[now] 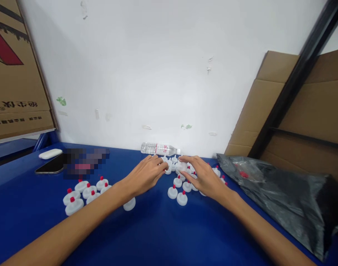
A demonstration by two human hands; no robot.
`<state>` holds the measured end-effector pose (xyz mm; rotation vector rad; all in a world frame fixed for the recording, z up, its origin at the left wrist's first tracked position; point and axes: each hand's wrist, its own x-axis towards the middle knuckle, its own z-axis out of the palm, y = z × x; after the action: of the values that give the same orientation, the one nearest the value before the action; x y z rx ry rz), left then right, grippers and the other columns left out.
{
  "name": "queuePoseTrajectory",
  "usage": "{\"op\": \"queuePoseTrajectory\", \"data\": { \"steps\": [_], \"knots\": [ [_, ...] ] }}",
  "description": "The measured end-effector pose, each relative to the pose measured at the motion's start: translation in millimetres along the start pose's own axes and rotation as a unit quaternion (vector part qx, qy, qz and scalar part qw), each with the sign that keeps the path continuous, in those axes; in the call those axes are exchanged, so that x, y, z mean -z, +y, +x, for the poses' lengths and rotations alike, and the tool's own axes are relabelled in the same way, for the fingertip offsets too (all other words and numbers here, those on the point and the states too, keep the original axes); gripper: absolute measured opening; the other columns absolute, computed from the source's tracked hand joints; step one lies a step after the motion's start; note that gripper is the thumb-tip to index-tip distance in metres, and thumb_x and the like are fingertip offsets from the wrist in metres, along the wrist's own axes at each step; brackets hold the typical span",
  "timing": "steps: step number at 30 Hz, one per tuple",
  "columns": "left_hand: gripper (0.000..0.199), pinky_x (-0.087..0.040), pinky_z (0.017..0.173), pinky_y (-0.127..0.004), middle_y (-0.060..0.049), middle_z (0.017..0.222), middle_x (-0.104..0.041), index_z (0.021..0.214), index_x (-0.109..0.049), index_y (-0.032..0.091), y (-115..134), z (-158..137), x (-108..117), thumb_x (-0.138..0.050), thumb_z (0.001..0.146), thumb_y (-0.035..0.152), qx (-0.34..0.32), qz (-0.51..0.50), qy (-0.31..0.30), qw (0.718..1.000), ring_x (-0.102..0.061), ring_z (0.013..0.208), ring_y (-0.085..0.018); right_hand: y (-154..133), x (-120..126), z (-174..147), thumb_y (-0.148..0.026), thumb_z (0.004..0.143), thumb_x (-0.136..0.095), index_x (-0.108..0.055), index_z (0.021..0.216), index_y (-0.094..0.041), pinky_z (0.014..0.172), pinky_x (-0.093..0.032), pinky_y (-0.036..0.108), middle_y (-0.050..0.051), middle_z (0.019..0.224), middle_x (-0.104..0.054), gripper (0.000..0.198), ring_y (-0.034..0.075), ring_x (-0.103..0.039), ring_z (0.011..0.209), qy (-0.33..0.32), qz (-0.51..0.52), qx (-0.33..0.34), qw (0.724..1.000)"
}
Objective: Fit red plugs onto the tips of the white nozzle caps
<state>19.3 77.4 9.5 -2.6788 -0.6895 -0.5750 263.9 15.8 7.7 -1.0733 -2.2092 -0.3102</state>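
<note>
Near the back of the blue table, my left hand (149,172) has its fingers bent and closed at a white nozzle cap (168,170) in a cluster. Its fingertips partly cover that cap. Just to the right, my right hand (200,173) curves thumb and forefinger around a white round cap (181,166), which looks blurred. Several white caps with red tips (182,198) stand in front of and beneath the right hand. Others at the back of the cluster, such as a white cap (174,159), have bare nozzles. A lone white cap (129,204) is partly hidden below my left wrist.
More red-tipped caps (89,191) form a group at left. Behind them lie a phone (50,164) and a white oval case (50,154). A clear bottle (160,149) lies along the wall. At right are a grey plastic bag (282,199) and cardboard (264,99).
</note>
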Motion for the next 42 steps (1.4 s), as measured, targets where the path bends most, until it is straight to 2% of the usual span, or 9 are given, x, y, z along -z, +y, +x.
{"op": "queuePoseTrajectory", "data": {
  "steps": [9, 12, 16, 19, 24, 29, 35, 42],
  "knots": [
    [0.025, -0.04, 0.074, -0.034, -0.007, 0.102, -0.064, 0.111, -0.063, 0.02, 0.7, -1.7, -1.8, -0.044, 0.097, 0.009, -0.015, -0.032, 0.052, 0.998, -0.056, 0.087, -0.019, -0.9, -1.0, -3.1, -0.027, 0.098, -0.053, -0.04, 0.138, -0.028, 0.096, -0.054, 0.044, 0.007, 0.13, -0.062, 0.043, 0.025, -0.06, 0.117, -0.02, 0.0, -0.009, 1.0],
    [0.027, -0.041, 0.074, -0.033, -0.006, 0.105, -0.066, 0.115, -0.063, 0.023, 1.4, -2.1, -3.3, -0.045, 0.098, 0.011, -0.006, -0.07, 0.09, 0.993, -0.059, 0.087, -0.018, -3.5, -0.9, -2.3, -0.026, 0.098, -0.052, -0.041, 0.137, -0.028, 0.095, -0.054, 0.045, 0.006, 0.128, -0.063, 0.041, 0.025, -0.061, 0.115, -0.028, 0.003, -0.006, 1.0],
    [0.023, -0.042, 0.079, -0.033, -0.004, 0.104, -0.072, 0.116, -0.064, 0.022, 4.7, -0.8, -5.7, -0.048, 0.1, 0.017, 0.003, -0.152, 0.132, 0.98, -0.064, 0.093, -0.017, -8.8, 1.3, 0.1, -0.028, 0.099, -0.049, -0.042, 0.137, -0.027, 0.097, -0.052, 0.046, 0.007, 0.127, -0.063, 0.038, 0.024, -0.061, 0.116, -0.031, 0.01, 0.0, 0.999],
    [0.022, -0.043, 0.082, -0.035, -0.004, 0.105, -0.074, 0.115, -0.065, 0.02, 8.0, 0.3, -5.5, -0.048, 0.101, 0.02, 0.01, -0.185, 0.127, 0.974, -0.067, 0.094, -0.017, -12.8, 2.3, 0.7, -0.028, 0.1, -0.048, -0.042, 0.137, -0.028, 0.097, -0.053, 0.047, 0.008, 0.126, -0.063, 0.038, 0.025, -0.06, 0.117, -0.037, 0.015, 0.006, 0.999],
    [0.026, -0.042, 0.084, -0.036, -0.005, 0.111, -0.073, 0.118, -0.065, 0.021, 9.6, -0.2, -3.1, -0.044, 0.102, 0.017, -0.016, -0.194, 0.102, 0.976, -0.065, 0.101, -0.018, -16.8, 1.9, 0.3, -0.024, 0.1, -0.046, -0.042, 0.138, -0.028, 0.093, -0.054, 0.046, 0.009, 0.124, -0.064, 0.038, 0.025, -0.061, 0.114, -0.032, 0.023, 0.024, 0.999],
    [0.029, -0.04, 0.08, -0.035, -0.005, 0.108, -0.072, 0.121, -0.063, 0.021, 9.6, -1.4, -2.4, -0.044, 0.1, 0.013, -0.015, -0.16, 0.075, 0.984, -0.063, 0.097, -0.018, -17.1, 0.6, 0.6, -0.019, 0.099, -0.045, -0.042, 0.136, -0.026, 0.09, -0.054, 0.044, 0.009, 0.12, -0.064, 0.037, 0.025, -0.06, 0.111, -0.024, 0.02, 0.027, 0.999],
    [0.028, -0.039, 0.079, -0.034, -0.005, 0.104, -0.072, 0.121, -0.062, 0.02, 11.6, -0.4, -2.9, -0.042, 0.103, 0.017, -0.009, -0.167, 0.075, 0.983, -0.063, 0.095, -0.018, -17.7, -6.5, -0.7, -0.021, 0.1, -0.047, -0.042, 0.132, -0.026, 0.087, -0.055, 0.042, 0.008, 0.117, -0.065, 0.033, 0.023, -0.063, 0.102, -0.007, 0.044, 0.03, 0.999],
    [0.027, -0.042, 0.079, -0.034, -0.006, 0.097, -0.069, 0.104, -0.063, 0.017, 14.5, 1.2, 3.7, -0.038, 0.104, 0.027, 0.042, -0.181, 0.045, 0.982, -0.062, 0.088, -0.019, -22.0, -10.7, -2.8, -0.022, 0.099, -0.048, -0.043, 0.129, -0.027, 0.088, -0.056, 0.041, 0.008, 0.117, -0.065, 0.031, 0.023, -0.065, 0.103, 0.028, 0.068, 0.011, 0.997]
  ]
}}
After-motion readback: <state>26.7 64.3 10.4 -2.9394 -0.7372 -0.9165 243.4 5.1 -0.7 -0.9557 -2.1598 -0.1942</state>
